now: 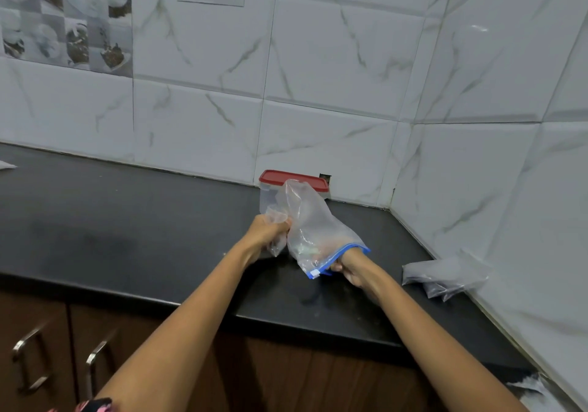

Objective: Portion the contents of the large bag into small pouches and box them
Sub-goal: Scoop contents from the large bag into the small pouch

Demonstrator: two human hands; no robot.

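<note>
head view: left hand (265,233) clenches a small pouch (276,236), right hand (348,268) grips the large bag (313,224) at its blue zip, above the desk (127,220); red-lidded box (292,181) sits behind.

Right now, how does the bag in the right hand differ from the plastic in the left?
The zip bag is larger, with a blue zip strip at its mouth, where the right hand grips it. The small pouch shows no strip and sits crumpled in the left hand. Both are clear plastic, held above the black counter.
</note>
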